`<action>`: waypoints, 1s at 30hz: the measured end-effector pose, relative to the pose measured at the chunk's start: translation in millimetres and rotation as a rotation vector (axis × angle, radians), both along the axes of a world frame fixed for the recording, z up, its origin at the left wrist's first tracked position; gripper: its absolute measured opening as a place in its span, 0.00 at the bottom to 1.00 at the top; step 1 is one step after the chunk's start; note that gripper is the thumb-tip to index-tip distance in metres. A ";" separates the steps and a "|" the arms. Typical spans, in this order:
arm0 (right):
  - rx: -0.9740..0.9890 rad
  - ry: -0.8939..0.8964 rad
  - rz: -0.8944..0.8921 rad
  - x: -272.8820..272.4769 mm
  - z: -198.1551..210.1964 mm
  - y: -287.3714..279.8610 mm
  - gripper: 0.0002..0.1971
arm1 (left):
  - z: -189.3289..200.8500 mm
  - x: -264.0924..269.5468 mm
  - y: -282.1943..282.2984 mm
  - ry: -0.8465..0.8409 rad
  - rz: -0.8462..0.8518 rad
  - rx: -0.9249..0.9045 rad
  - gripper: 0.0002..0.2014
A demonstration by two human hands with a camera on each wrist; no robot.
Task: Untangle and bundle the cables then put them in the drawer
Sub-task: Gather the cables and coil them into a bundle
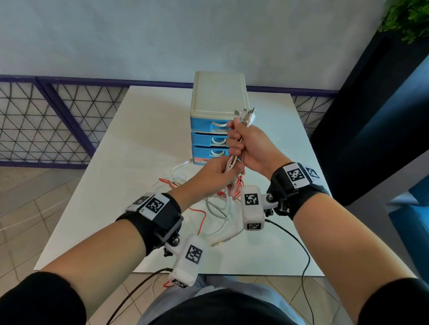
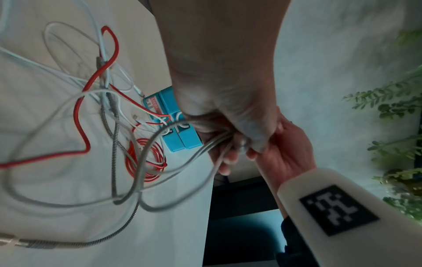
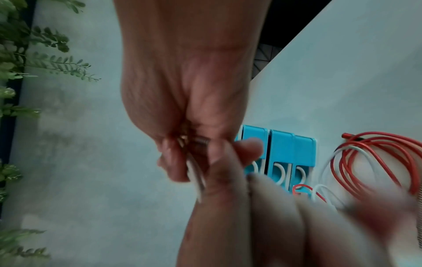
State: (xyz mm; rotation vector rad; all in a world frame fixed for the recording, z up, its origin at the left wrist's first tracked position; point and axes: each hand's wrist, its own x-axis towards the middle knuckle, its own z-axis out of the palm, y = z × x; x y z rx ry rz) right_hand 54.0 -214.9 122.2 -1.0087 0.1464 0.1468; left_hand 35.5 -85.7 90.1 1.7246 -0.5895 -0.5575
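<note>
Right hand (image 1: 248,144) grip clenches the cables (image 1: 235,160) near their plugs, left hand (image 1: 215,174) pinching below; tangle and shut drawers (image 1: 209,140) remain

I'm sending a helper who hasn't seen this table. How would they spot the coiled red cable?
Start at the drawer unit with blue drawers on the white table. At its foot lies the cable tangle; the coiled red cable is there, the only one wound into tight loops.

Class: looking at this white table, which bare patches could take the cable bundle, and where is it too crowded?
Free: the white table left of the blue-and-cream plastic drawer unit, and the strip to its right. Crowded: the middle in front of the drawers, under the loose red and white cables, where the left hand and right hand grip the gathered cable ends.
</note>
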 end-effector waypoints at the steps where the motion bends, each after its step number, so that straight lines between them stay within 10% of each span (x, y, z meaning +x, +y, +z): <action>1: -0.031 -0.005 -0.016 1.1 1.7 -0.8 0.13 | -0.4 0.7 0.7 0.035 0.020 -0.017 0.12; 15: -1.194 -0.137 -0.232 1.9 -3.2 -13.4 0.18 | -34.7 48.7 58.2 -0.268 -0.116 0.674 0.24; 30: -1.666 -0.236 -0.290 -16.8 2.3 -53.3 0.10 | -63.5 70.5 88.4 -0.747 -0.073 0.984 0.04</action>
